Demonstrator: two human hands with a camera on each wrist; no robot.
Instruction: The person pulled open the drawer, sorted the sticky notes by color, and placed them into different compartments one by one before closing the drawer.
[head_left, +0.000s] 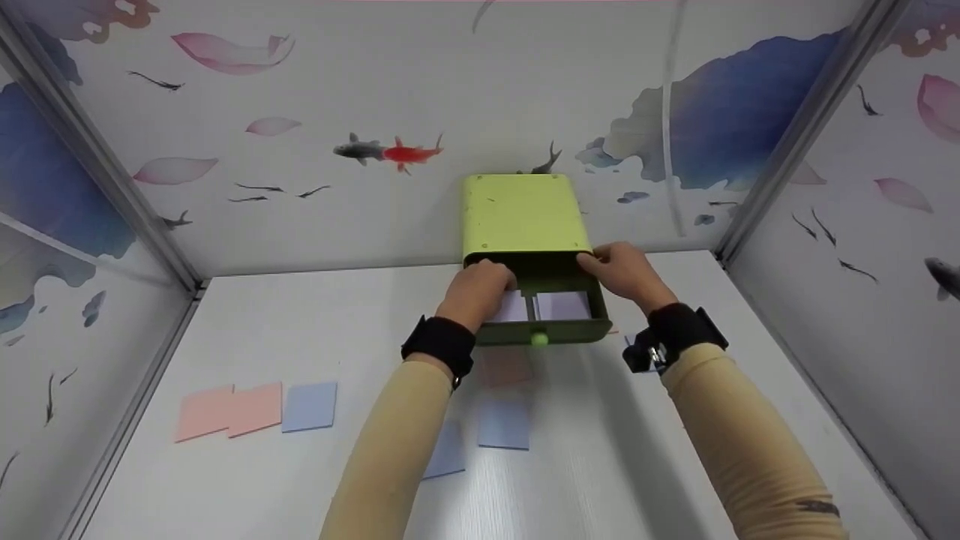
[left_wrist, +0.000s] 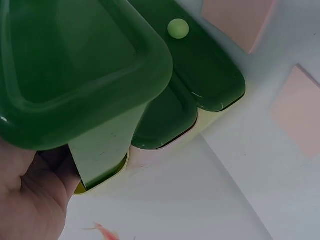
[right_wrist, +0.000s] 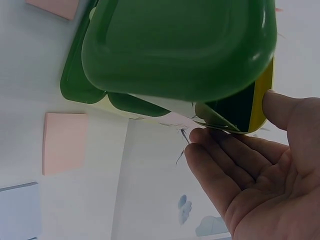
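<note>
My left hand (head_left: 478, 294) reaches over the left wall of a pulled-out dark green drawer (head_left: 574, 331), its fingers bent down inside. Its fingertips are hidden there, so I cannot tell whether they pinch anything. Beside them lie purple cards (head_left: 513, 307), and more purple cards (head_left: 562, 305) fill the right compartment; a divider separates the two. The drawer slides out of a yellow-green drawer box (head_left: 525, 214) against the back wall. My right hand (head_left: 626, 276) holds the box's front right corner, thumb on the opening's edge and fingers along the outer side.
Two more green drawers (left_wrist: 165, 112) sit closed lower in the box. Pink cards (head_left: 255, 409) and a blue card (head_left: 309, 406) lie left on the white table (head_left: 337, 330). More blue cards (head_left: 503, 424) and a pink card (head_left: 506, 366) lie in front of the box. Printed walls enclose the table.
</note>
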